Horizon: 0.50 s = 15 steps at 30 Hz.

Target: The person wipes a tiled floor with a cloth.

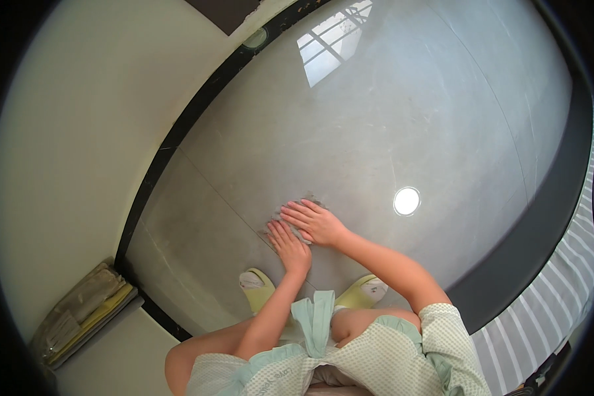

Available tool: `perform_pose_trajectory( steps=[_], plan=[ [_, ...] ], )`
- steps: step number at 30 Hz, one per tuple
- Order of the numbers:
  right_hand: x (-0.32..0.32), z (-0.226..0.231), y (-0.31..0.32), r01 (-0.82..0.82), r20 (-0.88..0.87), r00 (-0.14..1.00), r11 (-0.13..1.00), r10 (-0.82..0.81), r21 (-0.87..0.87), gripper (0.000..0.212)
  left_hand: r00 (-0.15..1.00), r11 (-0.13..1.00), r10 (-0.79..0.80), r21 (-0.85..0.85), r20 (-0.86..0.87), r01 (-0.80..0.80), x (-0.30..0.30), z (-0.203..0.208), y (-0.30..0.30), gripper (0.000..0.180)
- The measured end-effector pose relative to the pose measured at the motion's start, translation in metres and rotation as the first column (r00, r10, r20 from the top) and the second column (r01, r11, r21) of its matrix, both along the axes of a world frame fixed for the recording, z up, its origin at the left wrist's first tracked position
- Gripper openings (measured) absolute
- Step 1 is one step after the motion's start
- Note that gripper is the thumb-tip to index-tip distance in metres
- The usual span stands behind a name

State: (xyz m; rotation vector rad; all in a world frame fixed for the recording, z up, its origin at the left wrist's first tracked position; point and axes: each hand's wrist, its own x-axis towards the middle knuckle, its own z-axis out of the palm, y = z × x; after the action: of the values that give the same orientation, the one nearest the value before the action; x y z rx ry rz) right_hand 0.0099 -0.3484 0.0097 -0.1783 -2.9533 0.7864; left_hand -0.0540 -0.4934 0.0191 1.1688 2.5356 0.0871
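My left hand (pixel 289 248) and my right hand (pixel 317 223) lie flat, side by side, low over the grey tiled floor (pixel 350 145). The fingers of both are stretched out and point up and to the left. Under and around them shows a crumpled or smeared grey patch (pixel 301 232); whether it is a thin cloth or loose dirt I cannot tell. A darker bit of it peeks out past the right fingertips. The palms cover most of this patch, and neither hand is wrapped around anything.
My feet, in yellow-green slippers (pixel 261 292), stand just behind the hands. A pale wall with a black skirting strip (pixel 153 170) runs along the left. Packaged items (pixel 89 313) sit at lower left. On the right is a dark bed frame (pixel 508 274) with striped bedding (pixel 541 323).
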Motion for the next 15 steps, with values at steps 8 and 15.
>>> perform_pose_trajectory(
  steps=[8,15],
  plan=[
    [0.031,-0.002,0.074,0.456,0.121,0.881,0.889,-0.457,0.037,0.065,0.828,0.81,-0.555,0.277,0.078,0.517,-0.048,-0.003,0.129,0.072],
    [-0.023,0.002,0.143,0.72,0.021,0.674,0.664,-0.738,0.201,0.064,0.731,0.658,-0.68,0.388,-0.063,0.645,-0.098,-0.017,0.243,0.068]
  ],
)
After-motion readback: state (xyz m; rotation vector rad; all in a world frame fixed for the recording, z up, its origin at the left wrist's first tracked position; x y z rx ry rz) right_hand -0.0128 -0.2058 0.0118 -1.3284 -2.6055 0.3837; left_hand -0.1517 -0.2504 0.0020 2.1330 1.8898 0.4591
